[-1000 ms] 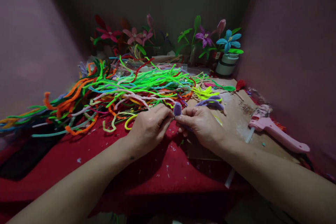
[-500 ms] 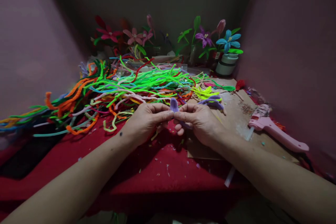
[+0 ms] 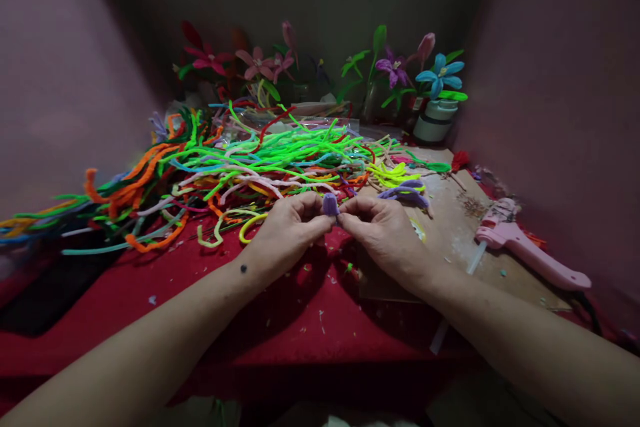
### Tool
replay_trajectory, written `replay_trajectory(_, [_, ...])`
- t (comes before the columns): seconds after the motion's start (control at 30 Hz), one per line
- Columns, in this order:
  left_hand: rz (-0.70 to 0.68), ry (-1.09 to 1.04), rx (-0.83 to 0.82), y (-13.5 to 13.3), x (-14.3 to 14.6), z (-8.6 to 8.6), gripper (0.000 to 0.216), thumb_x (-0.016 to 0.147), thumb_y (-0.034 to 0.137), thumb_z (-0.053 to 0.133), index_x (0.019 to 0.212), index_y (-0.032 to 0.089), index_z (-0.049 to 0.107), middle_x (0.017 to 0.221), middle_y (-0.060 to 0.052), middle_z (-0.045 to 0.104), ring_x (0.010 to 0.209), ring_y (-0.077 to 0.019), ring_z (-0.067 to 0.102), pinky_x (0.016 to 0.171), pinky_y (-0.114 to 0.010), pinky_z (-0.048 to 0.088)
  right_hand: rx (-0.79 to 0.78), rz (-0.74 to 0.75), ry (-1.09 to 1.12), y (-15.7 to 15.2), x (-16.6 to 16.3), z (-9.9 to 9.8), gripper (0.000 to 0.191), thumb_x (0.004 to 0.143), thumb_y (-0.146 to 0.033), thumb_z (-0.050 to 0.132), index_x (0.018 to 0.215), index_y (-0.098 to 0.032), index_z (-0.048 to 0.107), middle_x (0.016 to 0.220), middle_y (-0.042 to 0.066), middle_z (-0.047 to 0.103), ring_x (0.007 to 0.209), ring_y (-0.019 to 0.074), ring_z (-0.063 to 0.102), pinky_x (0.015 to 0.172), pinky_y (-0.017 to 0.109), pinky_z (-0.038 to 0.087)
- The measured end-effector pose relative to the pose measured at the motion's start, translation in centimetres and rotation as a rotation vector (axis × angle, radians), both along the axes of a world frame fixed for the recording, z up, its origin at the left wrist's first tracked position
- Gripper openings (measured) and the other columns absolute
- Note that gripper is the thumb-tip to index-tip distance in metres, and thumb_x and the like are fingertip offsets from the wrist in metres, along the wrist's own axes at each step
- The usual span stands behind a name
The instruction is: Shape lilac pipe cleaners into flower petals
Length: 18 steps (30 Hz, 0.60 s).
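Observation:
My left hand (image 3: 290, 233) and my right hand (image 3: 385, 233) meet at the middle of the table, both pinching a small folded purple pipe cleaner (image 3: 330, 203). Only its rounded top shows between my fingertips. A big tangle of pipe cleaners (image 3: 240, 167) in green, orange, pink and yellow lies just behind my hands. A few purple pipe cleaner loops (image 3: 406, 192) rest close behind my right hand.
A pink glue gun (image 3: 525, 250) lies on a brown board (image 3: 460, 233) at the right. Finished pipe cleaner flowers (image 3: 435, 77) stand in pots along the back wall. The table wears a red cloth (image 3: 280, 320) strewn with small scraps.
Both hands have lifted slightly and shifted, turning the purple piece between the fingertips; less of it sticks up now. The view has tilted a little.

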State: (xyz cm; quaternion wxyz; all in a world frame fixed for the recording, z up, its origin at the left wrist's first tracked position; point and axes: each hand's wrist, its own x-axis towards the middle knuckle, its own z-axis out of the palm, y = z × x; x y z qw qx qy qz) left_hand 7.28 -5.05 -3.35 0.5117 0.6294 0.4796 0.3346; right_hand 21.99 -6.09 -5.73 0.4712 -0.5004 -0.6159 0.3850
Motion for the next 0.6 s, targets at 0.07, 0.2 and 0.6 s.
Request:
replay_trajectory(0.07, [-0.010, 0.011, 0.064, -0.1, 0.2, -0.1, 0.004, 0.074, 0.019, 0.056, 0.074, 0.015, 0.057, 0.057, 0.005, 0.051, 0.045, -0.0052, 0.040, 0.043, -0.017, 0.031, 0.009, -0.018, -0.027, -0.1, -0.1, -0.1, 0.012, 0.073, -0.017, 0.053, 0.065, -0.015, 0.063, 0.061, -0.001, 0.056, 0.058, 0.0111, 0.049, 0.057, 0.023, 0.038])
replay_trajectory(0.2, [-0.020, 0.066, 0.219, -0.1, 0.2, -1.0, 0.007, 0.075, 0.018, 0.052, 0.072, 0.016, 0.056, 0.061, 0.004, 0.051, 0.053, -0.0070, 0.042, 0.049, -0.018, 0.034, -0.019, -0.052, -0.053, -0.2, -0.1, -0.2, 0.011, 0.072, -0.019, 0.054, 0.062, -0.016, 0.059, 0.058, -0.002, 0.054, 0.055, 0.0106, 0.047, 0.054, 0.023, 0.037])
replay_trajectory(0.6, [0.041, 0.256, 0.406, -0.4, 0.3, -2.0, 0.006, 0.074, 0.019, 0.050, 0.070, 0.017, 0.054, 0.061, 0.003, 0.052, 0.055, -0.0091, 0.048, 0.053, -0.020, 0.037, 0.453, -0.141, -0.509, -0.4, -0.1, -0.8, 0.015, 0.070, -0.011, 0.050, 0.059, -0.019, 0.043, 0.063, 0.001, 0.049, 0.059, 0.0125, 0.042, 0.057, 0.027, 0.031])
